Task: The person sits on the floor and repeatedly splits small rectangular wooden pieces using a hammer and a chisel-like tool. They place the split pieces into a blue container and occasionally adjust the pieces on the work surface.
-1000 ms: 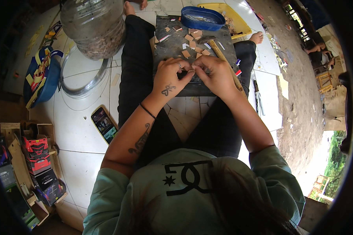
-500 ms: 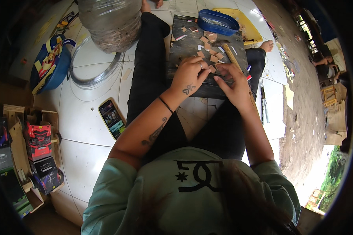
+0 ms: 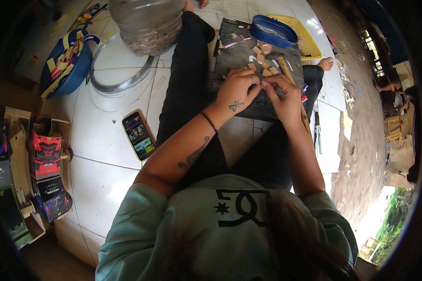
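A black logo (image 3: 248,209) marks the green shirt (image 3: 194,199).

The head view looked steeply down from the wearer's eye level, upright and facing forward over the shirt (image 3: 197,206). The shirt loomed closest, at the bottom; the left hand (image 3: 238,92) and right hand (image 3: 287,97) sat within arm's reach, right of centre, above a dark board (image 3: 232,58). The wide fisheye took in tiled floor (image 3: 98,178) leftward and dirt ground (image 3: 354,164) rightward, curving edges toward its round black border.
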Tool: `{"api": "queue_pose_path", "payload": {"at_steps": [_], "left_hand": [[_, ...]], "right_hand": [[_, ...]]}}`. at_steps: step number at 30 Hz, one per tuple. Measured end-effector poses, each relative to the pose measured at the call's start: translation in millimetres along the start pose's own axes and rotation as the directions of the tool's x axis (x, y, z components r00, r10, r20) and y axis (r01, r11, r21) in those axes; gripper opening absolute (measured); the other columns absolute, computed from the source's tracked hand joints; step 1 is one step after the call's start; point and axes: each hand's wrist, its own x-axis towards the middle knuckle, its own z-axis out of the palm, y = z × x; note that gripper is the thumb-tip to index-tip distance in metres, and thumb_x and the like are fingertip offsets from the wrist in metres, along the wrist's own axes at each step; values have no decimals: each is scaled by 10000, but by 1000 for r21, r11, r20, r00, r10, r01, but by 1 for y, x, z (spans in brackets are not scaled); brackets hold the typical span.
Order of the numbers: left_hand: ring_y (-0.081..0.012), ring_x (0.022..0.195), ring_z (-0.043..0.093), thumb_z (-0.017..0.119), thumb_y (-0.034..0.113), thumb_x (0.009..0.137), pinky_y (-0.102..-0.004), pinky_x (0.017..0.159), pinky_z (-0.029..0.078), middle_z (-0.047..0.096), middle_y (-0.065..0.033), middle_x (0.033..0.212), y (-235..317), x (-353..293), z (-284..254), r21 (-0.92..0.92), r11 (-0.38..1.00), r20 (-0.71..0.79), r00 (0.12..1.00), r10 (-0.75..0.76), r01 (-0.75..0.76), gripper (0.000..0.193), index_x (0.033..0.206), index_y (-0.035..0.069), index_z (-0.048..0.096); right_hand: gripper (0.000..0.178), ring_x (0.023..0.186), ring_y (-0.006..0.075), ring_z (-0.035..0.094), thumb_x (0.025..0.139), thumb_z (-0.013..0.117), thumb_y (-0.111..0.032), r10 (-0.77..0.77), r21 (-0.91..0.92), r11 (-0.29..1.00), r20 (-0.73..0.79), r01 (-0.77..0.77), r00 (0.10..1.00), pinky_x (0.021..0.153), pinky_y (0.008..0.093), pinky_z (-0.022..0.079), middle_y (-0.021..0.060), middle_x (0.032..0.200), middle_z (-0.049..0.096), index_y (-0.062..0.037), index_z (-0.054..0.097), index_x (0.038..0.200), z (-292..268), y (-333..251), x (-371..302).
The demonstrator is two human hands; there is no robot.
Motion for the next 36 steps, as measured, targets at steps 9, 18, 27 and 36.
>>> {"api": "queue_pose_path", "payload": {"at_steps": [9,18,27,36], "left_hand": [[-275,972,559,720,175,799,-383,883,443,616,-84,1020,21,-27,-49,238,971,-2,999,-34,34,262,1031,58,694],[-316,1023,553,676,170,862,-423,909,435,605,-126,1131,-2,-204,-222,694,461,-388,827,-406,552,318,1152,41,664],[-367,1262,394,641,246,898,-481,1025,376,432,-176,1373,20,-290,-228,815,230,-315,740,-594,532,426,1303,121,597],[-381,1383,271,641,256,885,-520,1133,223,307,-153,1505,14,-273,-203,861,279,-159,746,-646,425,444,1323,202,589]], "right_hand": [[67,725,209,688,853,693,-52,33,-75,996,-83,-39,996,670,299,510,118,799,689,-5,677,898,8,-5,-3],[98,692,138,668,877,692,-86,85,-6,996,-58,-86,995,665,270,502,95,759,695,4,678,911,9,6,-3],[108,685,123,657,892,678,-102,95,-72,993,-30,-97,995,666,254,497,86,756,697,4,665,906,9,7,-1],[100,658,135,654,881,684,-100,55,-81,995,-35,-57,998,655,271,500,107,753,695,-8,678,919,10,6,4]]}}
